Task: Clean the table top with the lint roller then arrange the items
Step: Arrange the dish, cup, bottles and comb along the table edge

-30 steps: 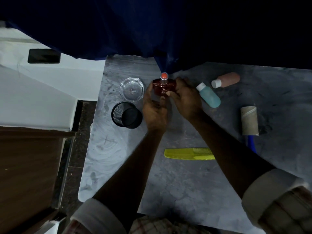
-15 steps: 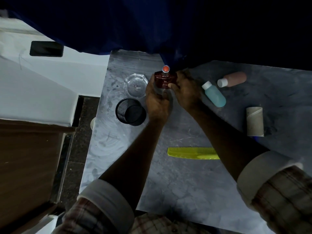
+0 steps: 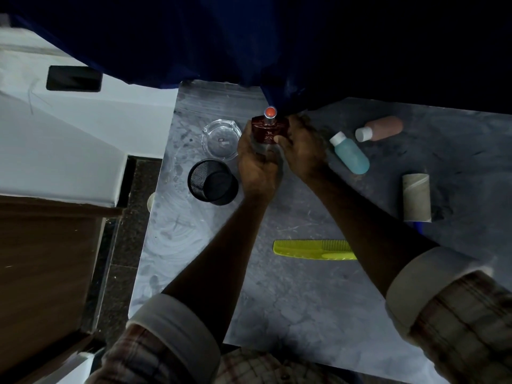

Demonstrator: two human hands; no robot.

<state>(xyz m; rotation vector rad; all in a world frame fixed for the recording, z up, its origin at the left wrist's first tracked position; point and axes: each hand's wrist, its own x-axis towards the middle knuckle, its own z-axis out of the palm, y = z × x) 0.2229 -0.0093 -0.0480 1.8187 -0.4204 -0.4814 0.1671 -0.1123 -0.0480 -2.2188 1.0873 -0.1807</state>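
Up near the far edge of the grey worktop (image 3: 277, 300), both hands close around a dark red bottle (image 3: 267, 131) with an orange-red cap. The left hand (image 3: 256, 164) wraps its lower part from the left and below, and the right hand (image 3: 302, 145) grips it from the right, with a thumb pressed on the front label. Whether the bottle rests on the worktop or is lifted cannot be told.

Just left of the left hand sits a clear glass ashtray (image 3: 220, 139), and nearer the body from it a black mesh cup (image 3: 212, 182), upright, close to the left wrist. Just right of the right hand lies a blue bottle (image 3: 352, 153) with a white cap, and beyond it a pinkish-brown bottle (image 3: 381, 128), also on its side. Further right, well apart from the hands, lies the lint roller (image 3: 416, 197), its blue handle barely showing. A yellow-green comb (image 3: 310, 249) lies flat between the forearms, its right end under the right arm. A dark blue curtain (image 3: 221, 45) hangs over the far edge.
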